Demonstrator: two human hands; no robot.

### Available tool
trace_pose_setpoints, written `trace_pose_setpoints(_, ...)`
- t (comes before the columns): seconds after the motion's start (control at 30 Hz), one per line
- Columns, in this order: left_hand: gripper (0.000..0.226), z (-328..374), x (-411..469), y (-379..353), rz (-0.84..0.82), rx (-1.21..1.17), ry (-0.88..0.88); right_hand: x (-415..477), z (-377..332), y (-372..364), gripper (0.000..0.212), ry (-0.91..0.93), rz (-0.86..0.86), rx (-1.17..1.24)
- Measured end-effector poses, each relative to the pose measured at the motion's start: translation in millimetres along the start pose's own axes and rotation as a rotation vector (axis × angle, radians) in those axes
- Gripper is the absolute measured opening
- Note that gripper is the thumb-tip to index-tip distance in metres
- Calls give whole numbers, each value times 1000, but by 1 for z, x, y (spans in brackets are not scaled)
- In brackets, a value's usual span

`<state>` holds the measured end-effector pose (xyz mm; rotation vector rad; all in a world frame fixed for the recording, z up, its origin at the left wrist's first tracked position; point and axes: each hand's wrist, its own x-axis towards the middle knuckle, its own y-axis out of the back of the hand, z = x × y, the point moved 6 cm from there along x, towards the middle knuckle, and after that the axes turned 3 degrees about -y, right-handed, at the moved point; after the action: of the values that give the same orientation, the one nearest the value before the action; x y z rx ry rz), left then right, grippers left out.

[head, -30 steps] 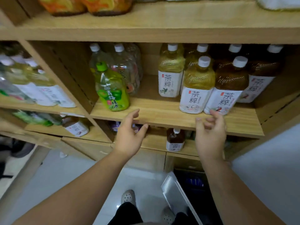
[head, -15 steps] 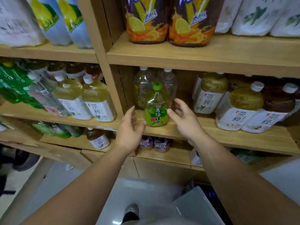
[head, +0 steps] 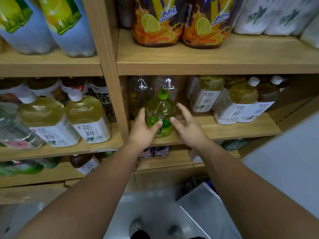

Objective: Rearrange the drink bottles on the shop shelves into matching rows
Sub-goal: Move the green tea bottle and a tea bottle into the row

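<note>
A green-capped bottle of green tea (head: 160, 109) stands at the front left of the middle shelf (head: 224, 130), just right of the wooden upright (head: 112, 83). My left hand (head: 142, 131) holds it from the left, thumb across the label and fingers up its side. My right hand (head: 187, 126) is on the bottle's right with fingers spread, its thumb tip at the bottle's edge. Two clear bottles (head: 140, 94) stand behind it. Yellow tea bottles with white labels (head: 240, 104) and a brown one (head: 265, 100) fill the right of the same shelf.
The left bay holds more yellow tea bottles (head: 86, 118) and a tilted clear one (head: 15, 135). Large orange-labelled bottles (head: 155, 21) stand on the shelf above. Small purple bottles (head: 155, 150) sit on the shelf below. A grey box (head: 203, 211) stands on the floor near my feet.
The view has shifted left and up. Both hands have moved in from the shelf's front edge to either side of the green bottle, and my left hand has closed round it.
</note>
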<state>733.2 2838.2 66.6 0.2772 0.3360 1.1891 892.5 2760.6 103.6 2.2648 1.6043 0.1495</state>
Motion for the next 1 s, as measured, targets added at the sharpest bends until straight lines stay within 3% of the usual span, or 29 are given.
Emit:
trace_pose_setpoints(0.23,81,3,-15,2,34,-69,-59,-14,-2,4,50,82,8,90)
trace_pose_setpoints(0.6,76,-3,-105,1,187,-108,-60,-78,25,-3,53,159,-96,170)
trace_pose_setpoints(1.0,72,-61,-213,56,353,-115,79,-140,49,-95,55,104,-332,258)
